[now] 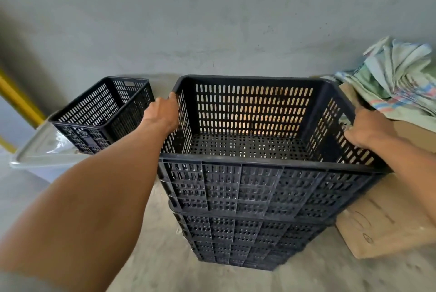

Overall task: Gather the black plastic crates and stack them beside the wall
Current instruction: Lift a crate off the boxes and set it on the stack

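Your left hand [162,112] grips the left rim of the top crate [247,173], fingers curled over the edge near its far corner. Your right hand [363,130] holds the opposite rim in the same way, fingers wrapped over the edge. The top crate hangs between your two hands. It is black hard plastic, rectangular, with a thick smooth rim. Its walls are pierced by rows of upright slots and its floor by a grid of small holes.

Under your hands, the top crate sits on the lower crates [236,232], which have the same ribbed, slotted black plastic. The stack stands on the rough, sandy concrete floor [153,256], close to the grey plastered wall [212,20] beyond your hands.

Left of your left hand, apart from the stack, a small crate [94,107] of the same slotted black plastic rests on a clear plastic lid [42,148]. A yellow post [18,98] slants further left.

Just beside your right hand lies a brown cardboard box [389,221], touching the stack. Crumpled woven sacks [396,79], pale green with coloured stripes, are heaped beyond that hand.
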Demonstrator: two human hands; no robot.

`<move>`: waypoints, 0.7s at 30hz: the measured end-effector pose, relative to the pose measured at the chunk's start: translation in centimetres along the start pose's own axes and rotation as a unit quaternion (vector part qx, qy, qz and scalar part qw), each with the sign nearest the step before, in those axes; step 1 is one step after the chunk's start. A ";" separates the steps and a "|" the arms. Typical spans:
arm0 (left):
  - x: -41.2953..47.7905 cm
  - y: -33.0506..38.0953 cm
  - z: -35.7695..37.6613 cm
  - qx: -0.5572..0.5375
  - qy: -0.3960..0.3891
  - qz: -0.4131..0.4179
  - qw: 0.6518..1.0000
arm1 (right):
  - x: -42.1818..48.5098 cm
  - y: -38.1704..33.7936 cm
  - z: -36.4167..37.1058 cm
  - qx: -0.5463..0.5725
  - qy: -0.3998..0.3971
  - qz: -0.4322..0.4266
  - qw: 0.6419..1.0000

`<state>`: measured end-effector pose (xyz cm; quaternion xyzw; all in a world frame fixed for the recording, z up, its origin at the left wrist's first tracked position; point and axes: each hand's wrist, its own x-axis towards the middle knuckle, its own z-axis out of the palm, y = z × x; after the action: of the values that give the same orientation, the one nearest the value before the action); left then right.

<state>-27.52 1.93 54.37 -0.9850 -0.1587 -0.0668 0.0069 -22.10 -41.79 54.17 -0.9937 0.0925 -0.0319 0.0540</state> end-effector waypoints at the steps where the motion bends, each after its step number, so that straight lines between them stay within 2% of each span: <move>1: -0.1 0.0 -0.1 -0.008 -0.006 -0.006 1.000 | 0.0 0.0 0.0 0.001 -0.001 0.001 1.000; 6: -0.7 -0.5 0.0 -0.016 -0.061 -0.012 0.998 | -0.1 -0.1 0.2 0.012 0.009 -0.007 1.000; 12: 0.1 -0.5 0.7 -0.012 -0.044 0.014 0.999 | 0.0 0.0 0.5 0.029 -0.004 0.001 1.000; 18: -0.3 -0.2 1.1 -0.029 -0.045 -0.027 0.998 | 0.1 0.0 1.0 -0.015 -0.017 -0.017 1.000; 21: -0.5 -0.2 1.0 -0.020 -0.046 -0.008 0.999 | -0.3 0.0 0.9 -0.018 -0.031 -0.032 0.999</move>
<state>-27.89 2.00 53.31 -0.9857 -0.1652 -0.0248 -0.0207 -22.37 -41.67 53.21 -0.9975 0.0599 -0.0013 0.0376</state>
